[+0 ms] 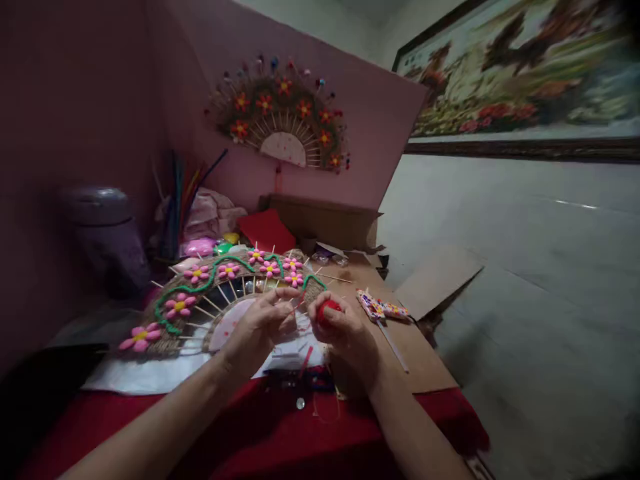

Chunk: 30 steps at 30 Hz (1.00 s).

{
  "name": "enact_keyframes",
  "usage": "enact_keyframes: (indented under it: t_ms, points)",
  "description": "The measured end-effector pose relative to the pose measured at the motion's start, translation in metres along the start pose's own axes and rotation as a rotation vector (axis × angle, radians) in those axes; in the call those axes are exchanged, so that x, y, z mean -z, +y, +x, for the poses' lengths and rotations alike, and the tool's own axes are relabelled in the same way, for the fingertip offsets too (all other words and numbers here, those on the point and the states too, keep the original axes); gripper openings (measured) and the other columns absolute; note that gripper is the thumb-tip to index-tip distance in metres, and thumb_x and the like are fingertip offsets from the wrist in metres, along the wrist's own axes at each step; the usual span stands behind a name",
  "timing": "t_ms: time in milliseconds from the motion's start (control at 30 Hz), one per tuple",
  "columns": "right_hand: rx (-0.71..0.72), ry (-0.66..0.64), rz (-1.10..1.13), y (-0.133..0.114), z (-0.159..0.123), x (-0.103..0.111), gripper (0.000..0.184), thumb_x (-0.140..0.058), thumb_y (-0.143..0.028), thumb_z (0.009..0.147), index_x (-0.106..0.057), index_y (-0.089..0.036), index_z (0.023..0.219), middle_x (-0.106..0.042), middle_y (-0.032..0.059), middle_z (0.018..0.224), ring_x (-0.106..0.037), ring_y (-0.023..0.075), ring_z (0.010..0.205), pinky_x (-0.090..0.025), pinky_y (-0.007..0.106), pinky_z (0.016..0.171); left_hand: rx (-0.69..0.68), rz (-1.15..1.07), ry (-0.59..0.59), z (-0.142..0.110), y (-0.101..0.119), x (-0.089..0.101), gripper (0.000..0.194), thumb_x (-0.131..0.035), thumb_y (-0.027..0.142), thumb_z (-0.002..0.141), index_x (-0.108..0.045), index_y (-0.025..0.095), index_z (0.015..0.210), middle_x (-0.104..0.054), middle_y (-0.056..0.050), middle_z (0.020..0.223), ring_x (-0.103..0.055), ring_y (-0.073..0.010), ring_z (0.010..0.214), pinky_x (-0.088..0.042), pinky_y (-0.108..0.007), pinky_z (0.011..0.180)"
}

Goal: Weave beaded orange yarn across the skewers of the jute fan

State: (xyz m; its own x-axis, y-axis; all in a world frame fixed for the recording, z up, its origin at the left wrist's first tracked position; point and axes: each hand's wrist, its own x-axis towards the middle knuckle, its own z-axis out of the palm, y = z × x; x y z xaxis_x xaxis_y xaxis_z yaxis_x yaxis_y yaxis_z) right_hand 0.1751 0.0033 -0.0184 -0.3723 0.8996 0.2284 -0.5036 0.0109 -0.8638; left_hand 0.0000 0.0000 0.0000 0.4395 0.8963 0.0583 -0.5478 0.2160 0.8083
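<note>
My right hand (347,333) is wrapped round a small ball of red yarn (329,311). A thin red strand (299,304) runs across to my left hand (273,319), whose curled fingers pinch it. Behind both hands lies a fan-shaped craft piece (167,337), covered in brown twine with thin wooden sticks poking out. Pink flowers (180,306) with yellow centres and a wavy green stem (230,259) decorate it. My left forearm and hand cover part of its pale half-round base (225,331).
A scraper-like tool with a flower-patterned handle (383,308) lies on the cardboard (425,370) at right. A clear bead (300,403) sits on the red cloth (240,427). Pink and green packets (200,247) stand behind the fan. A finished-looking fan (283,145) hangs on the pink wall.
</note>
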Motion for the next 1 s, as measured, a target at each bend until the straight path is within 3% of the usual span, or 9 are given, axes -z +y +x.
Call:
enact_keyframes:
  t_ms: [233, 400, 500, 567, 667, 733, 800, 867, 1000]
  points:
    - [-0.068, 0.057, -0.087, -0.002, -0.002, -0.005, 0.022, -0.073, -0.031, 0.068, -0.06, -0.019, 0.082, -0.056, -0.0011, 0.069, -0.036, 0.0065, 0.048, -0.02, 0.021, 0.045, -0.034, 0.014, 0.014, 0.003, -0.005, -0.001, 0.03, -0.064, 0.016, 0.07, -0.056, 0.014, 0.099, -0.052, 0.004, 0.063, -0.045, -0.0081, 0.056, -0.036, -0.023, 0.059]
    - [-0.052, 0.105, -0.191, 0.004, -0.002, -0.005, 0.03, -0.077, -0.032, 0.065, -0.064, -0.02, 0.09, -0.052, -0.0045, 0.062, -0.035, 0.0065, 0.047, -0.023, 0.021, 0.046, -0.049, 0.164, 0.018, 0.004, -0.013, 0.002, 0.032, -0.062, 0.02, 0.074, -0.053, 0.017, 0.105, -0.05, 0.005, 0.061, -0.046, -0.0094, 0.057, -0.037, -0.025, 0.061]
    - [0.029, 0.148, -0.337, 0.011, -0.001, -0.007, 0.017, -0.075, -0.028, 0.068, -0.064, -0.018, 0.075, -0.05, -0.0053, 0.055, -0.038, 0.0068, 0.048, -0.026, 0.021, 0.046, -0.118, 0.288, -0.011, 0.006, -0.019, 0.005, 0.033, -0.062, 0.023, 0.076, -0.052, 0.018, 0.107, -0.047, 0.008, 0.057, -0.044, -0.0095, 0.055, -0.034, -0.024, 0.058]
    - [0.075, 0.169, -0.353, 0.011, -0.001, -0.009, 0.018, -0.074, -0.027, 0.069, -0.06, -0.017, 0.065, -0.048, -0.0055, 0.053, -0.038, 0.0065, 0.047, -0.026, 0.021, 0.045, -0.144, 0.346, -0.04, 0.006, -0.021, 0.005, 0.034, -0.061, 0.026, 0.079, -0.051, 0.018, 0.109, -0.048, 0.007, 0.055, -0.045, -0.0107, 0.055, -0.034, -0.024, 0.057]
    - [0.091, 0.197, -0.31, -0.002, 0.006, -0.012, 0.02, -0.071, -0.029, 0.069, -0.056, -0.018, 0.064, -0.043, -0.0078, 0.047, -0.033, 0.0054, 0.041, -0.022, 0.02, 0.041, -0.17, 0.402, -0.007, 0.004, -0.017, 0.001, 0.037, -0.06, 0.03, 0.081, -0.05, 0.019, 0.114, -0.061, 0.0, 0.075, -0.054, -0.0152, 0.071, -0.04, -0.028, 0.064]
    - [0.123, 0.24, -0.384, -0.022, 0.018, -0.011, 0.02, -0.068, -0.03, 0.07, -0.053, -0.019, 0.065, -0.04, -0.009, 0.044, -0.03, 0.0053, 0.039, -0.021, 0.019, 0.039, -0.223, 0.476, 0.087, 0.001, -0.013, -0.001, 0.039, -0.06, 0.033, 0.082, -0.05, 0.021, 0.118, -0.062, -0.007, 0.105, -0.055, -0.0193, 0.091, -0.043, -0.031, 0.073]
    - [0.211, 0.384, -0.545, -0.048, 0.04, -0.007, 0.021, -0.064, -0.033, 0.072, -0.051, -0.019, 0.066, -0.04, -0.009, 0.045, -0.032, 0.0059, 0.04, -0.025, 0.019, 0.04, -0.287, 0.569, 0.189, -0.001, -0.012, -0.002, 0.041, -0.059, 0.035, 0.082, -0.05, 0.023, 0.121, -0.054, -0.008, 0.124, -0.051, -0.0216, 0.1, -0.044, -0.034, 0.079]
    - [0.264, 0.547, -0.708, -0.07, 0.07, 0.002, 0.018, -0.059, -0.035, 0.075, -0.051, -0.019, 0.071, -0.043, -0.0082, 0.05, -0.037, 0.0065, 0.042, -0.03, 0.019, 0.041, -0.349, 0.637, 0.256, -0.001, -0.013, -0.001, 0.041, -0.059, 0.036, 0.082, -0.051, 0.023, 0.121, -0.053, -0.008, 0.127, -0.05, -0.0223, 0.101, -0.043, -0.037, 0.083]
    - [0.139, 0.6, -0.885, -0.084, 0.136, 0.028, 0.02, -0.058, -0.034, 0.083, -0.058, -0.015, 0.085, -0.058, -0.0016, 0.068, -0.053, 0.0103, 0.055, -0.043, 0.022, 0.05, -0.368, 0.715, 0.287, -0.002, -0.02, 0.001, 0.039, -0.057, 0.034, 0.083, -0.052, 0.021, 0.119, -0.057, -0.009, 0.12, -0.051, -0.0242, 0.101, -0.041, -0.042, 0.087]
